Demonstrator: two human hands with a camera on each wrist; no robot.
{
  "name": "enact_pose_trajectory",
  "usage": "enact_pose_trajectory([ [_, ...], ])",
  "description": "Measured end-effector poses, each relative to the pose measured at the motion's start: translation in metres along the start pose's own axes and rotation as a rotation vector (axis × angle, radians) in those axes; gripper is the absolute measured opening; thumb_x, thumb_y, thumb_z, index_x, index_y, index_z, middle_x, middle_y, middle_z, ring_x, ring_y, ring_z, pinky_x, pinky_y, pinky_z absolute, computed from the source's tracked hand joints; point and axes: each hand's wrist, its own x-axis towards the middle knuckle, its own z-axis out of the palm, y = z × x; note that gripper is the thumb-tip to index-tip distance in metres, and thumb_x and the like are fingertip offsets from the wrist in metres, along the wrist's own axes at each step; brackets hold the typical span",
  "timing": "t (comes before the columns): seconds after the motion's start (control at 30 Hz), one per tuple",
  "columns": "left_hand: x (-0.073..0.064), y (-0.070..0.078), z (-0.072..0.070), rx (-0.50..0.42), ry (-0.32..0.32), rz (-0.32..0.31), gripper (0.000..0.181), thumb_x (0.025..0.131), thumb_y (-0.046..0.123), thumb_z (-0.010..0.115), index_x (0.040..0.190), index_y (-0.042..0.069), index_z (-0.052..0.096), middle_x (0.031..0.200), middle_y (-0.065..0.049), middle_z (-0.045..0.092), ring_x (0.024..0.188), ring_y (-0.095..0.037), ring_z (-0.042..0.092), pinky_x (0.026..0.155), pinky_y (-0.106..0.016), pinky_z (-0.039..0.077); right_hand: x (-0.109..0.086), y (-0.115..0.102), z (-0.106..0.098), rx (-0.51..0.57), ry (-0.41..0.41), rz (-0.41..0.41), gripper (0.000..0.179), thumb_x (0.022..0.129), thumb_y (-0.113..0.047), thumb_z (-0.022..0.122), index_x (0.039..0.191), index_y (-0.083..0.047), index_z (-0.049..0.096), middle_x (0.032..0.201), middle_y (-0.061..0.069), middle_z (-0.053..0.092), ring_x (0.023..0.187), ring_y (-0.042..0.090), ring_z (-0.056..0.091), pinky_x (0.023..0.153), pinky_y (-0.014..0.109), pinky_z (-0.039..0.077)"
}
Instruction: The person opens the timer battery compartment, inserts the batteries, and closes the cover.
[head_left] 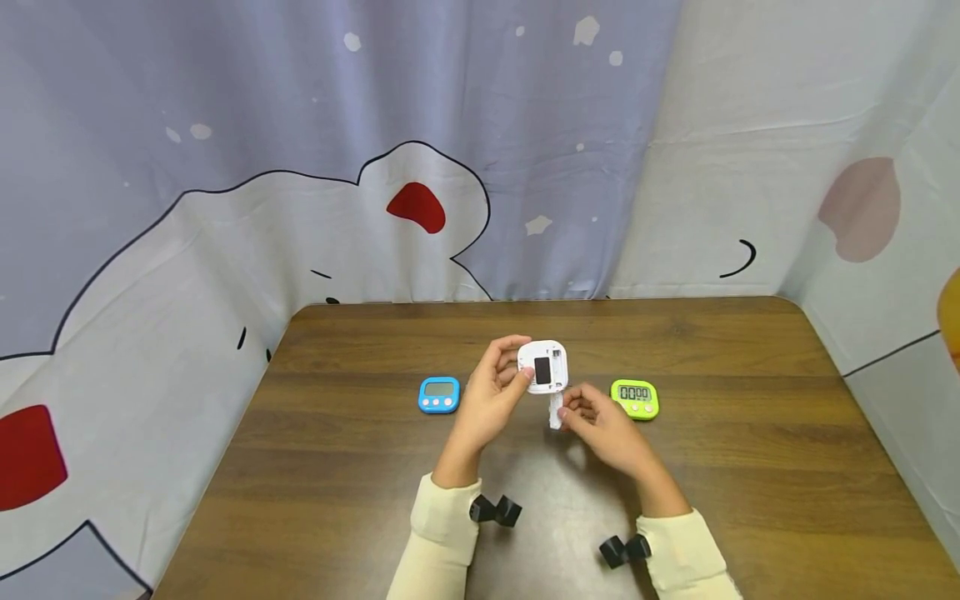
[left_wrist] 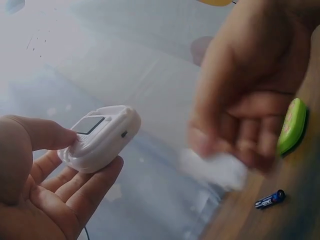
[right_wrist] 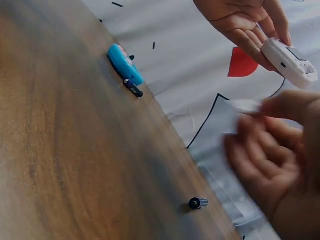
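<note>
Holding a white device (head_left: 543, 367) in the left hand (head_left: 487, 404), thumb laid on its back and fingers curled beneath; pinching a slim white piece (head_left: 556, 411) between thumb and fingers of the right hand (head_left: 609, 429). Raised over the middle of the table (head_left: 352, 475), well apart from both side edges and nearer the far edge, with a patterned curtain (head_left: 247, 242) just beyond. Flanked by a blue timer (head_left: 438, 395) on the left and a green timer (head_left: 634, 400) on the right, the latter close to the right hand. In the wrist views, clearly apart, with open space between device and piece.

Turned back outward to the head camera, showing a dark panel (head_left: 542, 371) and an uncovered slot, so hiding the front. Partly covered by fingers and smeared by motion in both wrist views, in the case of the slim piece. Down on the wood, near the green timer, a dark blue battery (left_wrist: 270, 199); just beside the blue timer, another battery (right_wrist: 133, 88), with contact hard to tell. Cut off at the bottom of the head view: both cream sleeves (head_left: 442, 533) and the table's near edge.
</note>
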Motion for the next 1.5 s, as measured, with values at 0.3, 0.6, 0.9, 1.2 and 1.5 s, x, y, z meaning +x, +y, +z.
enact_pose_trajectory([
  [0.3,0.0,-0.003,0.001,-0.023,-0.012,-0.008,0.039,0.096,-0.005,0.054,0.134,-0.003,0.044,0.117,-0.022,0.06,0.1,-0.029,0.065,0.08,-0.037,0.055,-0.005,0.017,0.006,-0.104,-0.232,0.104,0.012,0.093,-0.007,0.062,0.099,0.001,0.057,0.079,0.009,0.065,0.07,0.025,0.063,0.06,0.025,0.051],
  [0.6,0.0,-0.004,0.001,-0.036,-0.025,-0.013,0.04,0.097,-0.005,0.053,0.135,-0.003,0.043,0.119,-0.023,0.059,0.103,-0.03,0.064,0.08,-0.031,0.054,-0.004,0.023,0.006,-0.153,-0.222,0.138,0.011,0.091,-0.006,0.064,0.098,0.0,0.057,0.077,0.007,0.065,0.066,0.019,0.062,0.057,0.025,0.049],
  [0.9,0.0,-0.003,0.002,-0.031,-0.032,-0.023,0.039,0.097,-0.004,0.053,0.135,-0.002,0.044,0.117,-0.022,0.059,0.102,-0.028,0.064,0.08,-0.035,0.054,-0.006,0.027,0.007,-0.33,-0.182,0.118,0.01,0.086,-0.009,0.067,0.09,-0.007,0.058,0.074,-0.003,0.062,0.064,0.009,0.055,0.057,0.024,0.045],
  [1.2,-0.001,-0.002,0.003,-0.023,-0.03,-0.018,0.039,0.097,-0.005,0.053,0.134,-0.004,0.044,0.116,-0.024,0.059,0.101,-0.031,0.064,0.079,-0.031,0.054,-0.005,0.031,0.01,-0.39,-0.123,0.131,0.011,0.083,-0.011,0.069,0.086,-0.009,0.058,0.069,-0.005,0.056,0.058,0.007,0.05,0.053,0.023,0.042],
  [1.5,0.0,-0.002,0.003,-0.012,-0.025,-0.011,0.038,0.096,-0.006,0.053,0.134,-0.004,0.044,0.115,-0.023,0.06,0.101,-0.031,0.064,0.079,-0.032,0.055,-0.004,0.033,0.01,-0.402,-0.107,0.162,0.012,0.084,-0.015,0.07,0.087,-0.011,0.059,0.065,-0.006,0.053,0.055,0.007,0.047,0.05,0.023,0.039],
])
